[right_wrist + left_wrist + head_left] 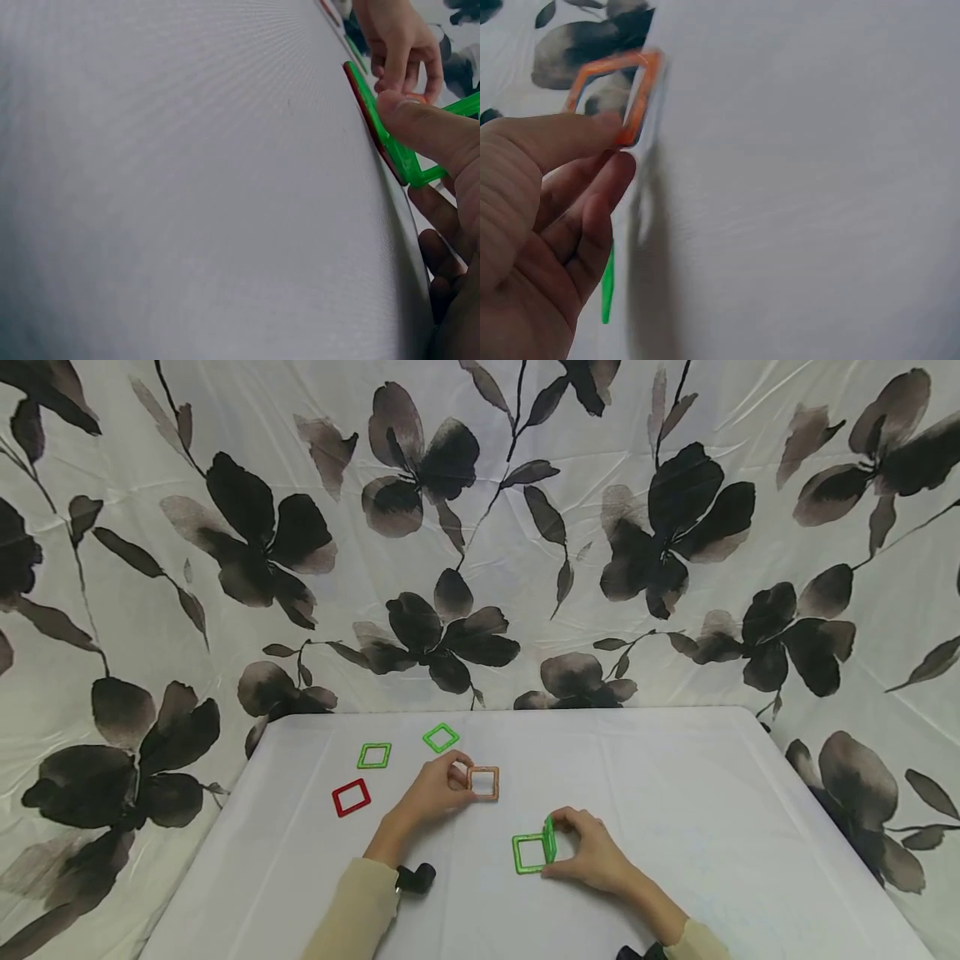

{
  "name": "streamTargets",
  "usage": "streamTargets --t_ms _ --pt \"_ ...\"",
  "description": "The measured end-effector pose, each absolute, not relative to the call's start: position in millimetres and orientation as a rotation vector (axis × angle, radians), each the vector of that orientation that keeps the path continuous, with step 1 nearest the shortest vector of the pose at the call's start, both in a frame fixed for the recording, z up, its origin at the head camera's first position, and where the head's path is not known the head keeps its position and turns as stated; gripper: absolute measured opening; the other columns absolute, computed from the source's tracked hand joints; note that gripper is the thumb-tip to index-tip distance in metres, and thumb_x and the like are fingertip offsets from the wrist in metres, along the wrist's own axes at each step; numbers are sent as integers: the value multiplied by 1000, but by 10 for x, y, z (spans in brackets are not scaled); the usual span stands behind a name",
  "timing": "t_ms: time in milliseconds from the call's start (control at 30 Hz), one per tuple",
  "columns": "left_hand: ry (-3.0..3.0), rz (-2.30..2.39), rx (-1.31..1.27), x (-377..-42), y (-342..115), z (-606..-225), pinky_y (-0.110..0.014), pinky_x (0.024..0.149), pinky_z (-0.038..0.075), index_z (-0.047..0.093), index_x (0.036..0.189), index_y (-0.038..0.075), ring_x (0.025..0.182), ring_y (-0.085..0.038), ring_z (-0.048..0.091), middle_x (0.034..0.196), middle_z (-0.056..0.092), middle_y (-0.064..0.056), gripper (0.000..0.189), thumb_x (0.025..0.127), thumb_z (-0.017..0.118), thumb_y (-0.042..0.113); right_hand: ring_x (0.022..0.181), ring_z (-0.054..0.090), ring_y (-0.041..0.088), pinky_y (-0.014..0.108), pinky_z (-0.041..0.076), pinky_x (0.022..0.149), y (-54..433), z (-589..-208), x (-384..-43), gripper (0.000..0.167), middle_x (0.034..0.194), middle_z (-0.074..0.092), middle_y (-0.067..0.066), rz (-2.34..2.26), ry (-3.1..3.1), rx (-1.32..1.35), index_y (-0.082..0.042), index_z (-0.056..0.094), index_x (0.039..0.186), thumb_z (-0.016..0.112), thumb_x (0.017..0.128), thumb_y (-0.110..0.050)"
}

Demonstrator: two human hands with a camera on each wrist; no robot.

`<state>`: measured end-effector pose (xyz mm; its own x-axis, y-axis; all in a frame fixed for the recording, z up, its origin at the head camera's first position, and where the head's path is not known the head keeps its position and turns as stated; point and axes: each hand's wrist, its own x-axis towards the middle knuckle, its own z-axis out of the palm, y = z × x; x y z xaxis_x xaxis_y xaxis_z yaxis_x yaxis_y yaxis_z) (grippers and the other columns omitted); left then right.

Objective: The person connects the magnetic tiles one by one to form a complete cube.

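Between thumb and fingertips, my left hand (431, 789) pinches one side of an orange square frame-shaped tile (497, 783). The left wrist view shows this orange tile (640, 109) tilted at the fingertips. To the right and closer to me, my right hand (592, 852) grips an upright green square tile (551, 842) by its edges. A second green square tile (516, 855) lies flat against its left side, the two meeting at an edge. In the right wrist view a dark red edge (370, 129) runs along the underside of the flat green tile (381, 124).
Left of my left hand on the white table (675, 777) lie a green tile (375, 745), another green tile (433, 731) turned like a diamond, and a red tile (337, 805). A flower-printed cloth (555, 610) hangs behind the table's far edge.
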<state>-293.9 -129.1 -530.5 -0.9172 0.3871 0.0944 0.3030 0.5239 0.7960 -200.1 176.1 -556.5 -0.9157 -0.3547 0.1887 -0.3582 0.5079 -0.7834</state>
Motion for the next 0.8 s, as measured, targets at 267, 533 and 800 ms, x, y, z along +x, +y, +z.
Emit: streamTargets --t_ms 267,533,800 --pt "2677 1508 561 -2885 -1199 -5431 -28 62 51 65 107 8 67 -10 64 77 68 6 24 85 75 7 95 51 9 39 35 88 1774 -5577 -2018 69 100 58 -17 1376 -2713 650 -22 59 114 92 57 -43" --pt "2724 1599 497 -2839 -1136 -5353 -28 59 51 73 92 10 67 -12 63 80 69 5 8 89 73 17 95 51 9 40 36 89 1783 -5565 -2019 69 100 58 -17 1401 -2725 634 -24 59 114 93 57 -41" --pt "2640 1732 488 -2644 -1033 -5232 -26 59 51 75 90 7 69 -13 65 81 71 2 8 87 75 15 93 52 9 37 36 85 1774 -5595 -2028 67 98 59 -16 1338 -2672 669 -22 60 113 93 57 -41"
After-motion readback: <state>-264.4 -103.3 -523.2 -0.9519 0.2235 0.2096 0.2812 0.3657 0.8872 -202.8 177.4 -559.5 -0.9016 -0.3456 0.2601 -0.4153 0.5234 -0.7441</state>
